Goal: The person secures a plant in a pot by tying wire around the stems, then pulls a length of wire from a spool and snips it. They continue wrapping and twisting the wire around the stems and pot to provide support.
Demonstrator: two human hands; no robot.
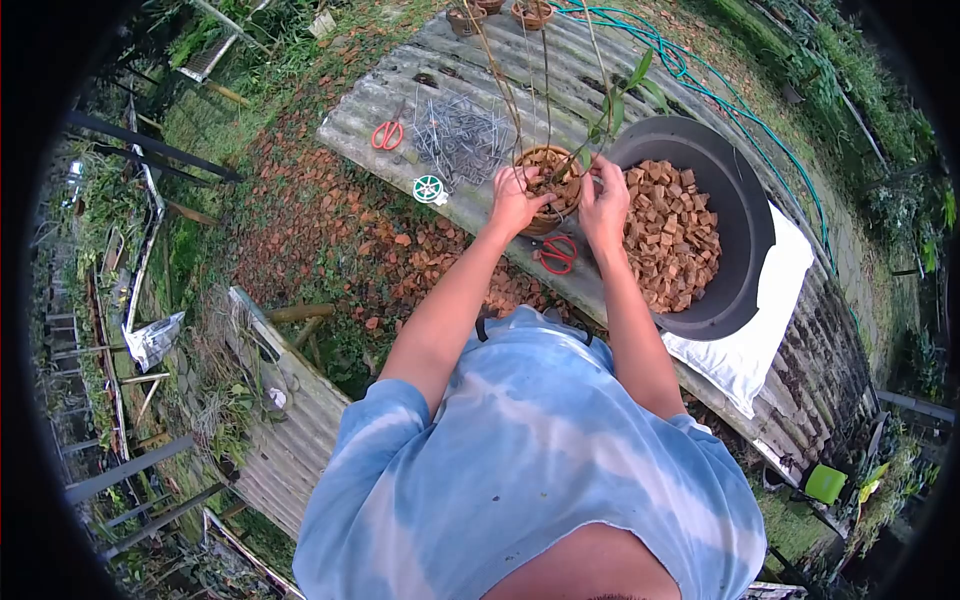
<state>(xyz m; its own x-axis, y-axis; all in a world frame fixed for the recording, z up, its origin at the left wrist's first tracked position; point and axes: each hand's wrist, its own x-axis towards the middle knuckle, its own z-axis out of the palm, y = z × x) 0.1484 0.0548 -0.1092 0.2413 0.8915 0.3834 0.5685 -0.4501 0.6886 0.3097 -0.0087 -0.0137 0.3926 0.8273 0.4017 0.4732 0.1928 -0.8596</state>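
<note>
A clay pot [545, 222] filled with brown chunks stands on the corrugated sheet table [380, 88], with thin stems and a few green leaves [617, 105] rising from it. My left hand [518, 200] rests at the pot's left rim, its fingers reaching over the chunks. At the right rim, my right hand [604, 203] has its fingers bent near the base of a stem; whether they pinch anything is too small to tell. Right of the pot, a large black basin [740, 230] holds many brown cubes [670, 240].
Red-handled scissors [387, 134] and metal wires [460, 140] lie left of the pot. A green-and-white reel [429, 190] sits near the edge, another red-handled tool [556, 255] below the pot. A white sack [780, 300] lies under the basin; a green hose [720, 85] runs behind.
</note>
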